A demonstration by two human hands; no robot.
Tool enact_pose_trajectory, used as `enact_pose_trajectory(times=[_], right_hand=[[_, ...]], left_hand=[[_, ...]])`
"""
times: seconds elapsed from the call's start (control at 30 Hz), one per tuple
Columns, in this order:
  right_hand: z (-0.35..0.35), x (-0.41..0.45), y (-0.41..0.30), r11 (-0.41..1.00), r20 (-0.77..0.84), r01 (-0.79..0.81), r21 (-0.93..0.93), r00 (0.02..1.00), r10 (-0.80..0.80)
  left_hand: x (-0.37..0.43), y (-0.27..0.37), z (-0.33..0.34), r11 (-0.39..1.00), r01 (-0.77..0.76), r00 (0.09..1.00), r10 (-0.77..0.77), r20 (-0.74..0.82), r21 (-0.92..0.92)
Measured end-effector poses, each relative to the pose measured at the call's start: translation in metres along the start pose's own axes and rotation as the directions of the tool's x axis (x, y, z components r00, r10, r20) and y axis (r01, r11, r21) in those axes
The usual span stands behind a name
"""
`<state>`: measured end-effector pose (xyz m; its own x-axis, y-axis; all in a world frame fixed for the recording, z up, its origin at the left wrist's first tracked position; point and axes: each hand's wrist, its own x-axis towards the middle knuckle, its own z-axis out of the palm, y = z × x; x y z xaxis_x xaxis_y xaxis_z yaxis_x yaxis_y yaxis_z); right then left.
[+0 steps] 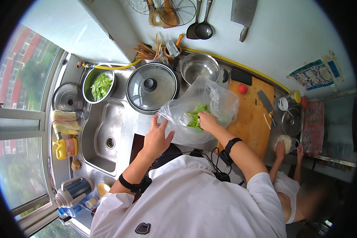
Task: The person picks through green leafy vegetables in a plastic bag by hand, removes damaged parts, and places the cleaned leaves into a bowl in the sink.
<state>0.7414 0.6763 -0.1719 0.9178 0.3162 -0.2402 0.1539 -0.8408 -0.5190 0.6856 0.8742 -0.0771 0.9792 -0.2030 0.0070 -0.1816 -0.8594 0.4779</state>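
A clear plastic bag point(186, 134) lies spread over the counter, with leafy greens point(195, 120) inside its opening. My right hand point(207, 121) is closed on some of these greens at the bag's middle. My left hand point(158, 138) is at the bag's left edge, fingers spread, gripping nothing that I can see. Behind the bag are a pan with a glass lid point(163, 86) and a steel pot point(200, 67) that stands uncovered. A metal bowl point(113, 89) beyond the sink holds more greens.
To the right, a wooden cutting board point(251, 119) bears a red ball-shaped thing point(242, 89); a cleaver point(265, 101) lies at its edge. Another person's hands point(280, 149) touch a bag of pale food at far right. The steel sink point(102, 134) is at left, beside a yellow jug point(66, 148).
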Motion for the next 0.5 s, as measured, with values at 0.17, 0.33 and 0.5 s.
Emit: enact_pose_trajectory(times=[0.17, 0.33, 0.5], right_hand=[[0.021, 0.030, -0.012, 0.986, 0.208, 0.050, -0.162, 0.978, -0.015], [0.041, 0.047, -0.021, 0.979, 0.008, 0.025, -0.201, 1.000, -0.024], [0.059, 0.055, -0.017, 0.953, 0.089, -0.071, -0.296, 0.991, 0.102]], left_hand=[[-0.001, -0.005, -0.005, 0.989, 0.004, 0.999, 0.002, 0.047, -0.147], [-0.006, -0.012, -0.013, 0.963, 0.076, 0.993, -0.049, 0.109, -0.260], [-0.012, -0.019, -0.024, 0.938, 0.024, 0.997, -0.049, -0.063, -0.346]])
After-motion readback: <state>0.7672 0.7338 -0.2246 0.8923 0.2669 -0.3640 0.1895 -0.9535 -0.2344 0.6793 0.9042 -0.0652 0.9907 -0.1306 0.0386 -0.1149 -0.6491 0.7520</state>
